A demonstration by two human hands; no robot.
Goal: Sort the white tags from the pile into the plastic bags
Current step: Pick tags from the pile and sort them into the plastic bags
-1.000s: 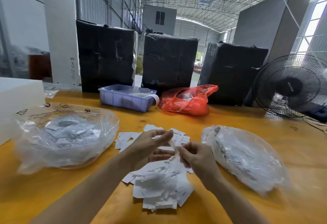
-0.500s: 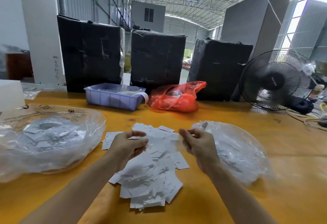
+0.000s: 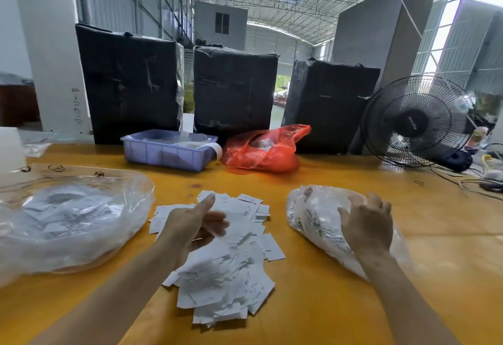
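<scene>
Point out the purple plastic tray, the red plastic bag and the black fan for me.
Purple plastic tray (image 3: 163,155): head view, its front wall.
Red plastic bag (image 3: 261,152): head view, middle of its crumpled body.
Black fan (image 3: 414,121): head view, centre hub of its grille.

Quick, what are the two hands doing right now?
Left hand: open above the pile of white tags, holding nothing visible.
Right hand: open, fingers on the right plastic bag.

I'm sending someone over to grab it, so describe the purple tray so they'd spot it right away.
Start at the three tall black-wrapped boxes along the far edge of the yellow table. The purple tray sits on the table in front of the left and middle boxes, just left of the red plastic bag. It is the only rigid, ribbed container; its neighbours are soft bags.
</scene>
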